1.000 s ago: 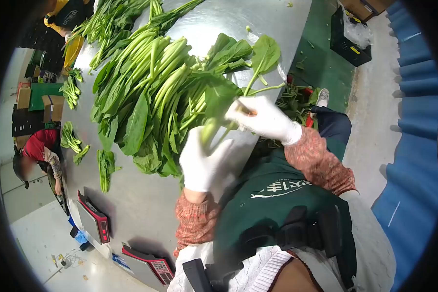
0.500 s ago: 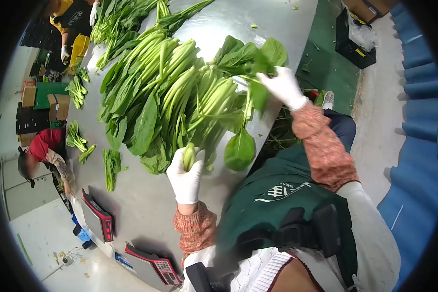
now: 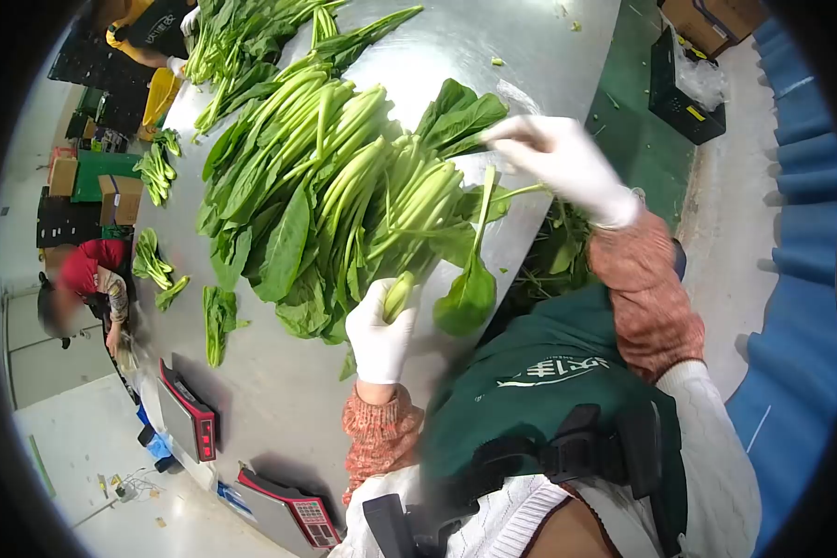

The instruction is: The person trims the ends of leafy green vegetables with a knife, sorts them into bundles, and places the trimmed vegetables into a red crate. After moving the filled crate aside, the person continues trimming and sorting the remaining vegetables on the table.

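Note:
My left hand (image 3: 378, 333), in a white glove, is closed around the pale stem end of a leafy green vegetable (image 3: 398, 297) at the pile's near edge. My right hand (image 3: 567, 167), also gloved and blurred by motion, hovers at the table's right edge. Its fingers look apart, with nothing seen between them, and their tips are close to dark green leaves (image 3: 460, 116). Between my hands, a loose leaf (image 3: 470, 296) lies with its stalk pointing up. A large pile of leafy greens (image 3: 330, 186) covers the metal table (image 3: 298, 395) beyond my left hand.
Two red-rimmed scales (image 3: 188, 411) (image 3: 293, 510) stand at the lower left. Small bunches (image 3: 151, 260) lie along the far side. Co-workers stand at the left (image 3: 93, 274) and upper left (image 3: 149, 28). Discarded greens (image 3: 558, 246) sit below the right edge; a black crate (image 3: 684, 93) is farther right.
My right hand has let go of the leaves it held by the right edge and shifted slightly right; those leaves are gone from there. My left hand still grips the stem.

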Demonstrator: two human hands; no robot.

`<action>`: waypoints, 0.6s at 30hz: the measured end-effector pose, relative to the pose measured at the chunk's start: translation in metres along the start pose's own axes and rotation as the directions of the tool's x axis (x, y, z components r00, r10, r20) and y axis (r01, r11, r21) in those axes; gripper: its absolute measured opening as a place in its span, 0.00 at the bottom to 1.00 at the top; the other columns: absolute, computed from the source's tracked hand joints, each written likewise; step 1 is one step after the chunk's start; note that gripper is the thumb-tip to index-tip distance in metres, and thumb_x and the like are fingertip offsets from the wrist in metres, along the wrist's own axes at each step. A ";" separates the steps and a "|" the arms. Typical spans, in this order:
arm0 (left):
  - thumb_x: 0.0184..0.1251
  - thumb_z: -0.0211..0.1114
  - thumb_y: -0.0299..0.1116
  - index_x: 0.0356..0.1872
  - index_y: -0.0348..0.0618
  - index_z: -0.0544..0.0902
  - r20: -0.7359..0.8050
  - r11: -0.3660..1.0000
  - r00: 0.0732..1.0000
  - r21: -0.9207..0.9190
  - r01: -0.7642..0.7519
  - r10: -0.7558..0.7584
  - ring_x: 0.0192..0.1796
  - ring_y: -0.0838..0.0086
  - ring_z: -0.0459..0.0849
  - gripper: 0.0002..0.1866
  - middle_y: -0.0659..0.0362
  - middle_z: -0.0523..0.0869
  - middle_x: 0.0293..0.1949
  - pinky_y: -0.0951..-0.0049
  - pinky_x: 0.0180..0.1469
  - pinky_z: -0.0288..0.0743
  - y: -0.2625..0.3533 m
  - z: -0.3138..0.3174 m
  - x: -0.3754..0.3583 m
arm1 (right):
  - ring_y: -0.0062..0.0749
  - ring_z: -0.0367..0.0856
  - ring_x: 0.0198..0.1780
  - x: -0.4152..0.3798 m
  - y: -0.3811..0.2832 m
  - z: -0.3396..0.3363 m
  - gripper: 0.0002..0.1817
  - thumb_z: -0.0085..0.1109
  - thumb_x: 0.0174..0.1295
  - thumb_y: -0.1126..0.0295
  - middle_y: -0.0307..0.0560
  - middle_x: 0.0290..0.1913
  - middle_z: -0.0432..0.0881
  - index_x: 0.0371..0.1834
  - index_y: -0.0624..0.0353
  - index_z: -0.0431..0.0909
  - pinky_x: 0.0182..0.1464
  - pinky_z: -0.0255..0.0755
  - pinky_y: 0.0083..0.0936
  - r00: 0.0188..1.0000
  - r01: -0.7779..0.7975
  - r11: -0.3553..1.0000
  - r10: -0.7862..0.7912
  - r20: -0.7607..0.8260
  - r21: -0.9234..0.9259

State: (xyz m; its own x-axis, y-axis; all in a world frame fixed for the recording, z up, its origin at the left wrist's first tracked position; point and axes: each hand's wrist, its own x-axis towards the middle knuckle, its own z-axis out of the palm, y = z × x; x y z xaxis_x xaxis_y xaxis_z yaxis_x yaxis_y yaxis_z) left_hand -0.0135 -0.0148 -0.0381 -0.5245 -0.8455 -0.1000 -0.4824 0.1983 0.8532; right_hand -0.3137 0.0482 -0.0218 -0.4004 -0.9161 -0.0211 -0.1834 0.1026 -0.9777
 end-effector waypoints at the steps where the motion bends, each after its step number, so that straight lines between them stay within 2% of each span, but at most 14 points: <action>1: 0.59 0.71 0.26 0.41 0.37 0.83 -0.002 1.000 1.000 0.018 0.006 -0.006 0.29 0.79 0.77 0.10 0.58 0.82 0.27 0.77 0.37 0.75 0.003 -0.001 -0.001 | 0.22 0.79 0.28 0.022 0.012 0.023 0.12 0.60 0.64 0.69 0.36 0.24 0.79 0.48 0.57 0.85 0.35 0.75 0.23 0.995 0.042 0.998 -0.046 0.089 0.048; 2: 0.60 0.71 0.26 0.41 0.37 0.83 -0.014 0.998 0.998 0.038 -0.056 0.056 0.29 0.79 0.78 0.10 0.57 0.83 0.28 0.77 0.37 0.76 0.004 -0.002 -0.003 | 0.29 0.82 0.31 0.044 0.019 0.047 0.12 0.59 0.63 0.69 0.41 0.29 0.81 0.48 0.55 0.85 0.37 0.77 0.29 0.980 0.201 0.962 -0.198 0.037 -0.184; 3: 0.60 0.71 0.26 0.41 0.37 0.83 -0.030 0.998 0.998 0.034 -0.061 0.062 0.30 0.79 0.79 0.10 0.57 0.84 0.28 0.77 0.38 0.76 0.006 -0.004 -0.005 | 0.37 0.85 0.34 0.063 0.023 0.070 0.13 0.58 0.62 0.69 0.45 0.35 0.84 0.48 0.54 0.85 0.39 0.79 0.35 0.936 0.329 0.851 -0.351 0.023 -0.409; 5: 0.59 0.71 0.26 0.41 0.37 0.83 -0.067 0.998 0.996 0.027 -0.062 0.064 0.30 0.79 0.80 0.10 0.56 0.85 0.29 0.77 0.38 0.77 0.011 -0.007 -0.012 | 0.40 0.83 0.46 0.087 0.024 0.102 0.13 0.61 0.62 0.68 0.46 0.46 0.83 0.50 0.50 0.84 0.46 0.79 0.34 0.875 0.429 0.702 -0.479 0.070 -0.568; 8: 0.66 0.71 0.27 0.40 0.36 0.83 -0.107 0.995 0.991 0.062 -0.078 0.084 0.32 0.86 0.74 0.07 0.66 0.82 0.29 0.80 0.37 0.73 0.009 -0.015 -0.023 | 0.41 0.82 0.46 0.101 0.024 0.116 0.10 0.62 0.61 0.67 0.43 0.43 0.80 0.45 0.50 0.82 0.44 0.79 0.36 0.871 0.435 0.597 -0.469 0.147 -0.674; 9: 0.66 0.71 0.27 0.40 0.36 0.83 -0.109 0.997 0.992 0.046 -0.058 0.063 0.32 0.86 0.75 0.07 0.66 0.83 0.29 0.81 0.37 0.73 0.007 -0.017 -0.025 | 0.42 0.82 0.43 0.100 0.027 0.110 0.08 0.63 0.60 0.67 0.42 0.38 0.78 0.43 0.50 0.81 0.43 0.79 0.36 0.884 0.416 0.603 -0.443 0.149 -0.680; 12: 0.66 0.71 0.27 0.40 0.35 0.83 -0.132 0.999 0.991 -0.036 -0.016 0.011 0.32 0.85 0.76 0.07 0.64 0.84 0.30 0.81 0.37 0.74 0.001 -0.019 -0.026 | 0.43 0.83 0.44 0.084 0.022 0.100 0.12 0.63 0.60 0.67 0.43 0.42 0.80 0.48 0.49 0.80 0.44 0.79 0.37 0.894 0.423 0.686 -0.423 0.149 -0.592; 14: 0.66 0.71 0.27 0.40 0.35 0.83 -0.111 0.998 0.992 0.008 -0.056 0.056 0.32 0.85 0.76 0.07 0.64 0.84 0.29 0.81 0.37 0.74 0.004 -0.014 -0.020 | 0.44 0.84 0.44 0.075 0.023 0.098 0.15 0.63 0.60 0.68 0.44 0.44 0.81 0.51 0.49 0.80 0.44 0.79 0.38 0.921 0.368 0.744 -0.373 0.110 -0.557; 17: 0.65 0.71 0.26 0.40 0.35 0.83 -0.070 0.989 0.988 0.059 -0.132 0.136 0.31 0.85 0.77 0.07 0.62 0.84 0.29 0.80 0.37 0.75 0.017 -0.008 -0.010 | 0.46 0.85 0.44 0.089 0.033 0.112 0.18 0.63 0.60 0.69 0.45 0.45 0.83 0.55 0.48 0.79 0.45 0.79 0.40 0.879 0.429 0.668 -0.464 0.110 -0.608; 18: 0.65 0.71 0.25 0.40 0.35 0.83 -0.061 0.983 0.983 0.074 -0.167 0.172 0.31 0.84 0.77 0.07 0.62 0.84 0.29 0.80 0.38 0.75 0.023 -0.007 -0.008 | 0.46 0.85 0.42 0.095 0.036 0.117 0.19 0.63 0.59 0.69 0.45 0.43 0.83 0.55 0.48 0.79 0.44 0.79 0.39 0.911 0.386 0.622 -0.372 0.176 -0.682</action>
State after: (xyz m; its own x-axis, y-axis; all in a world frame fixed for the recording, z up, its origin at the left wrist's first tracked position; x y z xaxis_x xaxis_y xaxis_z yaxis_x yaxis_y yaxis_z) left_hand -0.0155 -0.0065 -0.0143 -0.5561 -0.8273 0.0793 -0.4381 0.3729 0.8179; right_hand -0.2534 -0.0806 -0.0838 -0.1384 -0.9414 0.3076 -0.8806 -0.0252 -0.4732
